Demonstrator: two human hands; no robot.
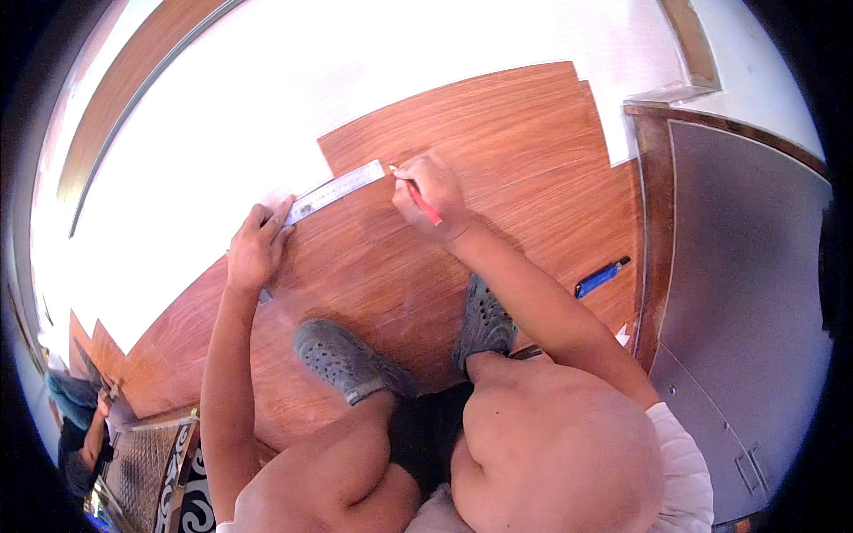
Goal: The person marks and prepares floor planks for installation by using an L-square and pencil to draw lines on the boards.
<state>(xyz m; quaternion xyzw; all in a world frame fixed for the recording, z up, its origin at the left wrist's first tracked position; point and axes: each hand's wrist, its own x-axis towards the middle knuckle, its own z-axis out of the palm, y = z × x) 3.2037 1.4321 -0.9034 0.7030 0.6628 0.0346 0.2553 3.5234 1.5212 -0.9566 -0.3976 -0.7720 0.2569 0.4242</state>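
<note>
With the fingers of my left hand (255, 251) I grip the near end of a silver metal ruler (342, 185), which lies slantwise on the wood-look flooring planks (515, 115) along their stepped edge. A small grey piece (265, 296) shows beside that palm; whether it belongs to the ruler I cannot tell. My right hand (431, 191) is closed round a red pencil (424, 203), its tip close to the ruler's far end. To the right, a blue utility knife (601, 277) rests on the planks.
My grey clogs (351, 360) stand on the planks, near my hands. White underlay (222, 160) spreads beyond the plank edge. A grey door panel (746, 293) in a brown frame borders the right. At the lower left, another person (84, 426) works beside a patterned metal panel (147, 466).
</note>
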